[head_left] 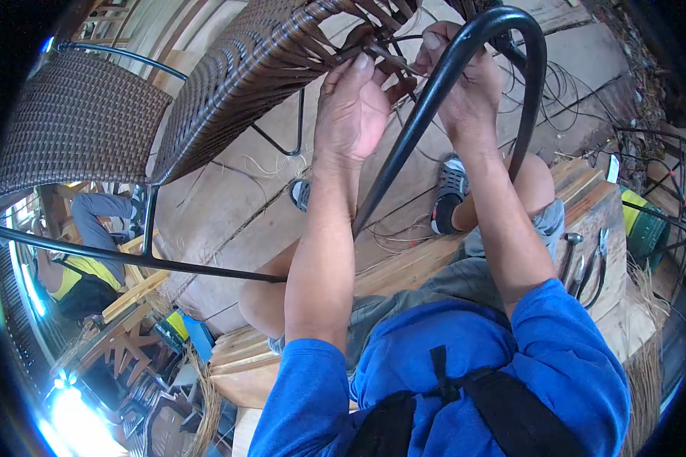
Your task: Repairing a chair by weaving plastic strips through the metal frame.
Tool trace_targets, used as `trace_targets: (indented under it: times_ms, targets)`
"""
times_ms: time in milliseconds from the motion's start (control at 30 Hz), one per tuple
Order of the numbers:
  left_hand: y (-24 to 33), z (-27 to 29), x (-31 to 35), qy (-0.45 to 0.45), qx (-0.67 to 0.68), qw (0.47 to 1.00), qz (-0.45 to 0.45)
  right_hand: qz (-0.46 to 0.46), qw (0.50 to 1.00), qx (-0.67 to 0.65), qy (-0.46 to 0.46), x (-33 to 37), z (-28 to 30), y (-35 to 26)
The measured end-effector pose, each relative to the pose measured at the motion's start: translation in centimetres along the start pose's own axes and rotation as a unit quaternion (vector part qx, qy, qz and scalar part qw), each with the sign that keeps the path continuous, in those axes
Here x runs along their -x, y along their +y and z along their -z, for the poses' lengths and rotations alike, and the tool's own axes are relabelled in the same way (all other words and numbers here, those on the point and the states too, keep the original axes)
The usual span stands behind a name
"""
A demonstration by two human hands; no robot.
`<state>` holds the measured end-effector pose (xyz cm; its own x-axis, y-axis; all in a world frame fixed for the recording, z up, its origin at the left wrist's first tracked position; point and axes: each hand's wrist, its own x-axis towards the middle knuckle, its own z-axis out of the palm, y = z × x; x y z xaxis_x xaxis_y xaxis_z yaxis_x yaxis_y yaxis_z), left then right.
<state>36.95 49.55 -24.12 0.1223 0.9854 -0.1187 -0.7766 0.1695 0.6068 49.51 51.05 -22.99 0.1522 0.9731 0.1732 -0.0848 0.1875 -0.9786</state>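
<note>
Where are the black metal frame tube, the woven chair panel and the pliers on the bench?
black metal frame tube (427,103): head view, on the straight run below the bend.
woven chair panel (244,68): head view, mid weave.
pliers (593,268): head view, on the handles, right of the person's leg.

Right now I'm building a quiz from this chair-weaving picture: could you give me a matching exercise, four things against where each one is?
Things:
1. left hand
2. right hand
3. hand tools
4. black metal frame tube

Places:
A. lying on the wooden bench at the right
B. curving between the two forearms
C. pinching strands at the edge of the brown woven panel
D. behind the tube, at the loose strand ends

Pairs: 1-C, 2-D, 3-A, 4-B
</note>
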Motion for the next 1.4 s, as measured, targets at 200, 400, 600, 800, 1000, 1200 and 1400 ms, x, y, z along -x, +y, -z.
trace_targets:
  times_ms: [200, 400, 600, 800, 1000, 1200, 1400]
  targets:
    - [0.4, 0.3, -0.5, -0.027, 0.020, 0.999, 0.033, -0.045, 0.991, -0.127, 0.021, 0.3, -0.1, 0.3]
    - [0.4, 0.1, -0.9, -0.027, 0.031, 0.999, 0.011, -0.047, 0.996, -0.075, 0.001, -0.1, 0.1, 0.0]
    - [0.8, 0.4, -0.7, 0.012, -0.031, 0.999, 0.017, 0.022, 0.998, 0.062, 0.022, -0.6, -0.2, 0.5]
    - [0.4, 0.4, -0.7, -0.004, -0.043, 0.999, -0.001, 0.051, 0.997, 0.062, -0.007, -0.5, -0.1, 0.8]
    - [0.7, -0.1, -0.5, 0.034, -0.083, 0.996, -0.019, 0.099, 0.989, 0.105, -0.021, -0.7, 0.2, 1.0]
    - [0.5, 0.4, -0.6, 0.045, -0.098, 0.994, -0.016, 0.011, 0.989, -0.146, -0.007, -0.2, -0.2, 0.9]
    - [0.6, 0.5, -0.8, 0.003, -0.070, 0.997, -0.021, -0.072, 0.902, -0.425, -0.017, 0.0, -0.8, 0.0]
